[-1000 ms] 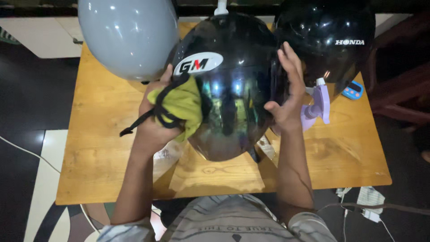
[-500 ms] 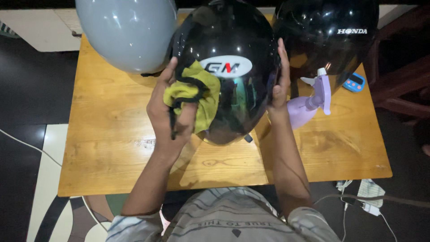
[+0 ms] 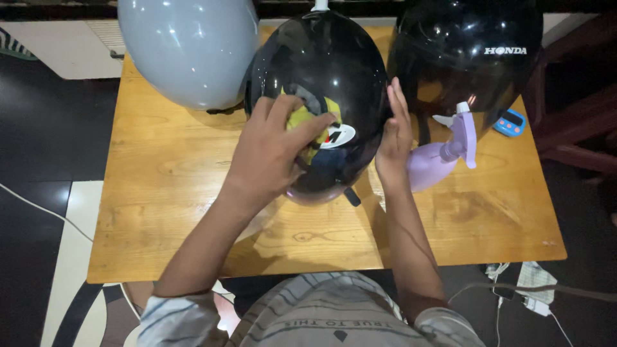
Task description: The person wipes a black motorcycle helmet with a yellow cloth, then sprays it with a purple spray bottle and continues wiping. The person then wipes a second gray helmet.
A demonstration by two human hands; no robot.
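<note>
A glossy black helmet [image 3: 328, 64] with a tinted visor stands on the wooden table [image 3: 160, 193], tipped toward me. My left hand [image 3: 273, 144] presses a yellow-green cloth [image 3: 301, 119] against the helmet's front, fingers closed over the cloth. My right hand [image 3: 393, 132] lies flat against the helmet's right side, steadying it. Most of the cloth is hidden under my left hand.
A grey helmet [image 3: 189, 48] stands at the back left and a second black helmet [image 3: 469, 51] at the back right. A lilac spray bottle [image 3: 443, 157] lies by my right hand. A small blue device [image 3: 511, 122] sits near the right edge. Cables lie on the floor.
The helmet has tilted further down toward the table. My left hand with the cloth has moved right and up across the visor onto the front. My right hand slid lower.
</note>
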